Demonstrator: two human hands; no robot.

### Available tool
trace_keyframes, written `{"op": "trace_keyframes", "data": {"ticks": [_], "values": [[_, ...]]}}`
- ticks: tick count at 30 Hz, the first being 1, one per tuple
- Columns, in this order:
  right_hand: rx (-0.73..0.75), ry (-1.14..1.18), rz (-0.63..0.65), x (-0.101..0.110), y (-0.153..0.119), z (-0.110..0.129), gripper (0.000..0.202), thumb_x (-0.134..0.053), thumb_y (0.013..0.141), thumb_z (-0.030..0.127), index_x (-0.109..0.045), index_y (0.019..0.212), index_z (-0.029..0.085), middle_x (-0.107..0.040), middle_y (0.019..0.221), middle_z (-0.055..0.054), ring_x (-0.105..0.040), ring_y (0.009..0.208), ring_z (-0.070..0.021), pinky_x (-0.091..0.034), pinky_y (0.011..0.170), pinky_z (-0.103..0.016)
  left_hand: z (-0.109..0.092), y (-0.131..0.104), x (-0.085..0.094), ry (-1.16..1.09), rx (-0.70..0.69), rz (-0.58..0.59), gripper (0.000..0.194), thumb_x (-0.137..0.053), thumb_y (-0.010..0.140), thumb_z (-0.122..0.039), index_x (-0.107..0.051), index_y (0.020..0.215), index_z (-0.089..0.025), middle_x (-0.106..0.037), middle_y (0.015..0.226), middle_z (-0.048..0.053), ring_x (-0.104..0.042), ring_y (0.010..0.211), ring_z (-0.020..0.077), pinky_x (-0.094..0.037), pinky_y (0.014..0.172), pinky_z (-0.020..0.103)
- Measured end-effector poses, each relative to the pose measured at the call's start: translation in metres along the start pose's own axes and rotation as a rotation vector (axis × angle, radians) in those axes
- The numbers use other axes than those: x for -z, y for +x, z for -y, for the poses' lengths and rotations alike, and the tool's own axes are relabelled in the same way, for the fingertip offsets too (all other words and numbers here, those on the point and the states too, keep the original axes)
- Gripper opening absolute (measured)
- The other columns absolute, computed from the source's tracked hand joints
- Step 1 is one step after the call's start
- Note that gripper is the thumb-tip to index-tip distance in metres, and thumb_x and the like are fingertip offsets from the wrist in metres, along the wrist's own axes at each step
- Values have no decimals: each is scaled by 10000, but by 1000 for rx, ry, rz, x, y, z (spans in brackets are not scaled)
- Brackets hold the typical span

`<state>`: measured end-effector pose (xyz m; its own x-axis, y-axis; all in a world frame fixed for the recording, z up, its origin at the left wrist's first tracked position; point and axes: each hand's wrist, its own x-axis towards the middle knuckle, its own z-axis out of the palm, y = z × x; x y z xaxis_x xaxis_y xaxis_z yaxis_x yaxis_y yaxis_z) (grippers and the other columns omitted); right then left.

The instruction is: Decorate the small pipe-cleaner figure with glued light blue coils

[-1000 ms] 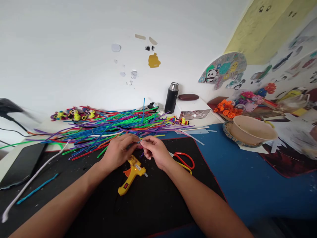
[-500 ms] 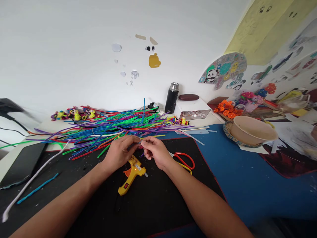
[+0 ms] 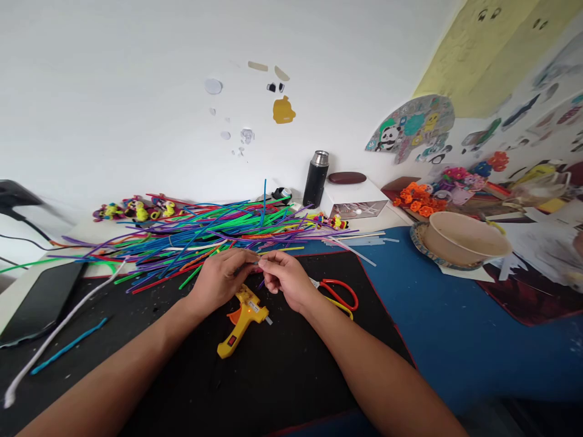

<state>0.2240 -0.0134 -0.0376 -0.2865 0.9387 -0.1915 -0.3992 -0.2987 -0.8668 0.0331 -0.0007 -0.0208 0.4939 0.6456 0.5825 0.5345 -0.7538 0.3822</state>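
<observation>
At the mat's left side lie a twisted blue pipe cleaner point(image 3: 69, 346) and a white cord point(image 3: 11, 396). Behind them, past the back edge of the black mat point(image 3: 282, 376), small yellow-and-pink figures point(image 3: 141, 210) look finished, beside a heap of loose pipe cleaners point(image 3: 200, 233). My left hand point(image 3: 221, 276) is pinched closed, as far as I can tell, on a small pinkish piece point(image 3: 257, 268) near the middle of the mat's back edge. The yellow glue gun point(image 3: 248, 311) lies just in front, unheld. My right hand point(image 3: 291, 282) has thumb and forefinger closed at the same piece, which my fingers mostly hide. The scissors point(image 3: 337, 282) lie by the mat's back right corner. I judge my piece is still being worked; how much is left, I can't tell.

Since a second ago, my left fingertips seem slightly nearer my right ones, and the bluish bit seen between them is less visible. Gun and scissors haven't moved.
</observation>
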Motion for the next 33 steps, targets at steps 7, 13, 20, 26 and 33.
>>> {"op": "trace_keyframes", "data": {"ticks": [7,13,20,26,33], "values": [[-2,-7,4,0,-1,0,424,-915,678,486,-653,856,204,-575,540,79,-462,418,-83,-277,405,-222,0,1,0,-9,-19,-3,109,-612,1039,-206,-720,1027,-214,-831,1005,75,-791,923,228,-600,804,324],[-10,4,2,0,0,-1,416,-912,672,472,-653,862,207,-568,538,82,-461,418,-86,-274,402,-225,-1,1,1,-23,1,3,122,-606,1035,-211,-728,1029,-216,-831,1011,78,-792,928,230,-604,815,333],[-25,4,-4,0,-1,3,464,-925,669,525,-661,867,198,-569,561,77,-468,431,-82,-269,414,-223,1,1,1,-21,45,-1,106,-603,1034,-249,-703,1051,-218,-814,997,64,-776,890,220,-598,798,322],[-13,37,-21,2,-1,6,473,-907,690,564,-650,833,194,-573,585,69,-468,434,-76,-278,419,-225,2,1,3,-16,91,-44,122,-616,1036,-300,-706,1052,-219,-810,991,60,-774,900,225,-591,789,325],[-6,27,-6,2,-1,4,460,-916,686,541,-664,852,194,-573,590,69,-461,435,-77,-273,418,-226,1,1,0,-60,86,-50,126,-593,1036,-281,-703,1055,-221,-802,988,67,-768,909,223,-599,800,323]]}}
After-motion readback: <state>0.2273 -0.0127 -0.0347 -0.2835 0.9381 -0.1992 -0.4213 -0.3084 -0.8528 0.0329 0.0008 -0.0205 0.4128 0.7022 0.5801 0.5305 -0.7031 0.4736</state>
